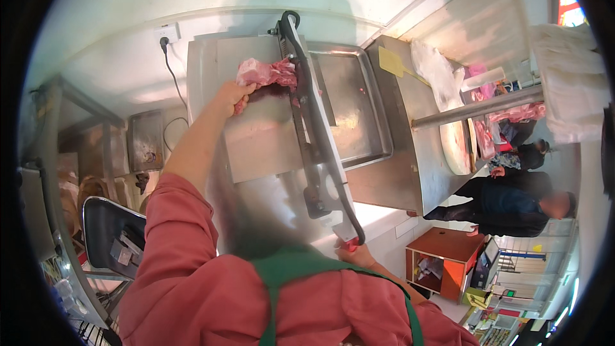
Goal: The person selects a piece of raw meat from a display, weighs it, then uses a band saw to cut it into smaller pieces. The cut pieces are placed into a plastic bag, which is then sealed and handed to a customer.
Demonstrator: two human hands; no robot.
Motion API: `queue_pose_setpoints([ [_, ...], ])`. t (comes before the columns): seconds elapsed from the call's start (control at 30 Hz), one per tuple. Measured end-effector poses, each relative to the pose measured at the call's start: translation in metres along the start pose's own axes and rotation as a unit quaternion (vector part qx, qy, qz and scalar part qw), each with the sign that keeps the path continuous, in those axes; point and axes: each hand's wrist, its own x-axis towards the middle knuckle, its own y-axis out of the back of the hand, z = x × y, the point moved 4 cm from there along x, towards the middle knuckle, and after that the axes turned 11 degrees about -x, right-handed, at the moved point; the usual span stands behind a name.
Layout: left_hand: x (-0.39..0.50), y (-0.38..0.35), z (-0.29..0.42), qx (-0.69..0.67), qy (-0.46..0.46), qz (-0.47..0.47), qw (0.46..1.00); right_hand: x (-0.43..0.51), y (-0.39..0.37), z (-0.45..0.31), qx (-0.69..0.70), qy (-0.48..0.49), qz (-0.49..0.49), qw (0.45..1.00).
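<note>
My left hand [234, 96] is closed around one end of a piece of raw meat [257, 74], pink with pale fat. The meat lies on the steel bed [264, 149] of a manual guillotine-style meat cutter, its far end reaching the blade side. A long blade lever [331, 154] with a dark edge strip runs from the wall side toward me, low over the bed's right edge. At its near end, my right hand [358, 255] grips the red handle [352, 244], partly hidden by the lever end. A dark wet smear lies beside the meat.
Right of the blade sits a steel tray [388, 142] with small meat scraps. Beyond it, a steel counter [399, 154] holds a yellow fly swatter [391, 61], plastic bags and a round board [454, 149]. A person [509, 204] stands farther right. A black cord runs to a wall socket [166, 32].
</note>
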Motion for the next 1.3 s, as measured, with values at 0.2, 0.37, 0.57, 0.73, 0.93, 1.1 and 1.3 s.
queue_pose_setpoints([
  [0.2, 0.002, 0.0, -0.011, -0.018, -0.013, 0.048, 0.999, 0.029, -0.016, 0.041, 0.0, -0.114, -0.017, 0.993],
  [0.37, 0.0, 0.002, -0.015, -0.05, -0.025, 0.032, 0.998, 0.037, -0.021, 0.043, -0.027, -0.073, 0.02, 0.997],
  [0.57, -0.002, 0.003, -0.022, -0.052, -0.019, 0.023, 0.998, 0.03, -0.018, 0.035, -0.047, -0.054, 0.014, 0.997],
  [0.73, -0.006, 0.002, -0.029, -0.106, -0.007, 0.016, 0.994, 0.01, -0.004, 0.012, -0.062, -0.055, 0.03, 0.996],
  [0.93, -0.013, -0.001, -0.037, -0.13, -0.021, 0.004, 0.991, -0.026, 0.02, -0.032, -0.003, -0.05, 0.018, 0.999],
  [1.1, -0.018, 0.0, -0.041, -0.124, -0.047, 0.001, 0.991, -0.062, 0.047, -0.088, 0.033, -0.043, -0.007, 0.999],
  [1.3, -0.022, -0.016, -0.044, -0.148, -0.041, -0.075, 0.985, -0.101, 0.081, -0.177, 0.102, 0.002, -0.038, 0.994],
])
